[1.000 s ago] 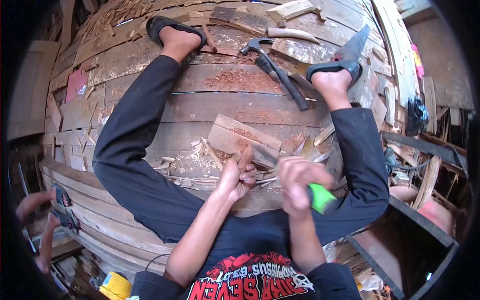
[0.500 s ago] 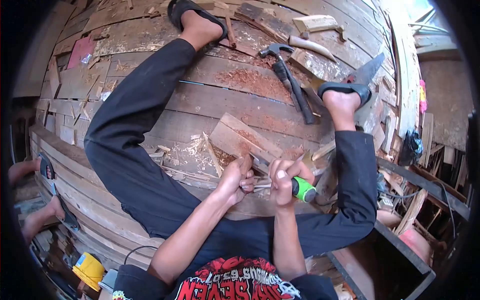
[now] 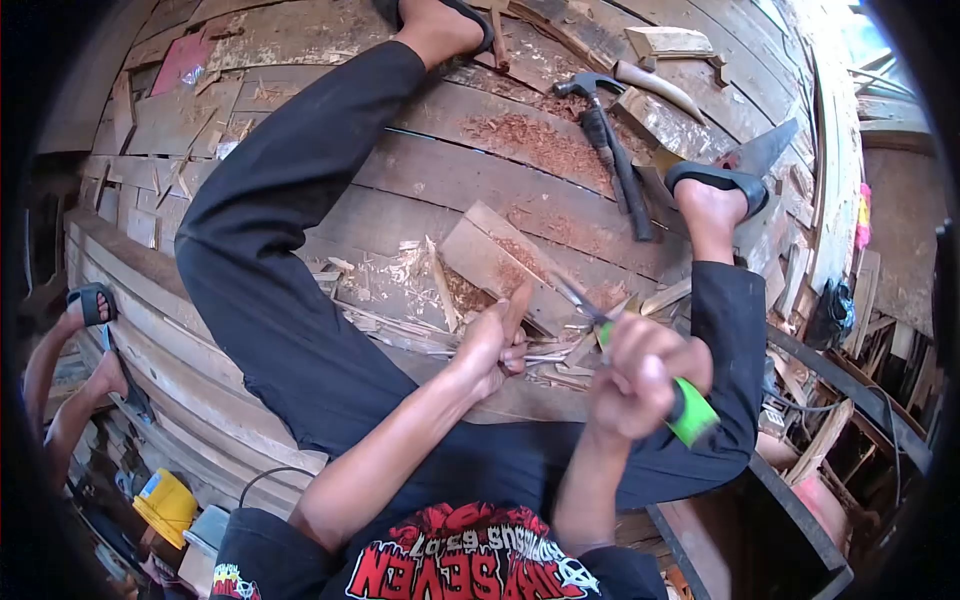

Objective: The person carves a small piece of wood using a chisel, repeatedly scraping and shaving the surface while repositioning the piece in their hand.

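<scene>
My left hand [image 3: 488, 352] is closed around a small reddish-brown piece of wood [image 3: 519, 303], whose upper end sticks out past the fingers. In my right hand [image 3: 645, 378], blurred by motion, is a chisel with a green and black handle [image 3: 694, 412]. Its metal blade [image 3: 578, 298] points up and left, its tip a short way right of the wood piece. Beyond both hands a flat board [image 3: 490, 246] lies on the floor with reddish shavings on it.
A claw hammer [image 3: 612, 150] lies ahead on the plank floor [image 3: 440, 175]. Near my right foot is a handsaw [image 3: 762, 148]. Wood blocks [image 3: 668, 42] and shavings are scattered about. At the left, another person's feet [image 3: 95, 304] show near stacked planks and a yellow container [image 3: 166, 505].
My right hand has moved right and toward me with the chisel, baring its blade. My left hand still grips the wood piece. The whole view has shifted slightly.
</scene>
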`<state>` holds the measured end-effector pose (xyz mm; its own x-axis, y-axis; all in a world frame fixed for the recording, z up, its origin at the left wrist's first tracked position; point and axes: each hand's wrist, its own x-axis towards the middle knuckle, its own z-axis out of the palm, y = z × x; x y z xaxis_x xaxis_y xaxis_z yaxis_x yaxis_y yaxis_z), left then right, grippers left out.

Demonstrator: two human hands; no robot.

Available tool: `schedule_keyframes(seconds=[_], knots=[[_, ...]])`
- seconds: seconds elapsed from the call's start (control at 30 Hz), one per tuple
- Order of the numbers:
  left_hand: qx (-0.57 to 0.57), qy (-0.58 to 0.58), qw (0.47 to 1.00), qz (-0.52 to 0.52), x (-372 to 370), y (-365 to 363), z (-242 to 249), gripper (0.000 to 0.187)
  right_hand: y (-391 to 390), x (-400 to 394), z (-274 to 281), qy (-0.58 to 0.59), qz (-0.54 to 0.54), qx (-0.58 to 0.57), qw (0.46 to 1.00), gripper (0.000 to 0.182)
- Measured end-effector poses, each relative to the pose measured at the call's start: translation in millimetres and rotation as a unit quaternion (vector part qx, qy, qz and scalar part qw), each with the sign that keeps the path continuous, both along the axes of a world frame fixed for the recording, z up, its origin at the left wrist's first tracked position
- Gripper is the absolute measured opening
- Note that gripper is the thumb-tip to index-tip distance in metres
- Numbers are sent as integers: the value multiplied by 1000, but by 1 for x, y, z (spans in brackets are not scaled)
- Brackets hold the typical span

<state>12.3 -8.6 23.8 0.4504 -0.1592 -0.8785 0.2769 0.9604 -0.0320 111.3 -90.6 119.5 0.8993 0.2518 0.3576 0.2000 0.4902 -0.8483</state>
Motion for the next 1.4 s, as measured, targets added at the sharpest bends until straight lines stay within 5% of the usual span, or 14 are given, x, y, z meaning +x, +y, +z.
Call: schedule_keyframes(seconds=[0.1, 0.17, 0.37, 0.53, 0.63, 0.7, 0.77, 0.83, 0.97, 1.17, 1.3, 1.33, 1.4], knots=[[23, -36, 999, -25, -3, -4, -4, 30, -4, -6, -1, 81, 2, 44, 996, 25], [36, -35, 998, -39, -6, -4, -7, 30, -6, -26, -53, 32, 16, -92, 995, 29], [42, 5, 999, -25, -5, -10, 0, 29, -4, -14, 8, -1, 30, -26, 999, 26], [25, -12, 1000, -10, 8, -4, 7, 31, 11, -25, -63, -112, -22, -293, 949, 23], [3, 14, 1000, 1, 5, 0, 7, 32, -3, -8, 0, 64, -7, -20, 998, 23], [21, 23, 999, -11, 6, -6, 4, 32, 2, -16, -14, 77, -111, -86, 987, 21], [42, -20, 999, -22, -2, -11, -7, 29, 1, -20, -27, 62, -105, -131, 984, 20], [72, -47, 996, -17, 5, -6, -8, 29, -3, -22, -41, 35, 25, -155, 987, 19], [87, 32, 995, -48, 3, -12, 3, 33, -7, -3, 7, -30, 47, 10, 998, 19], [43, -40, 998, -28, 3, -3, -5, 31, -4, -25, -44, 1, 18, -96, 995, 20], [44, 22, 999, -18, 1, -8, -3, 29, -4, -14, 17, -29, 41, -51, 997, 17], [32, 27, 999, -6, -1, -11, 0, 29, -13, -17, -4, -63, 68, -199, 976, 18], [29, 2, 1000, 3, 7, -8, 0, 28, -14, -22, -43, -74, 67, -250, 963, 21]])
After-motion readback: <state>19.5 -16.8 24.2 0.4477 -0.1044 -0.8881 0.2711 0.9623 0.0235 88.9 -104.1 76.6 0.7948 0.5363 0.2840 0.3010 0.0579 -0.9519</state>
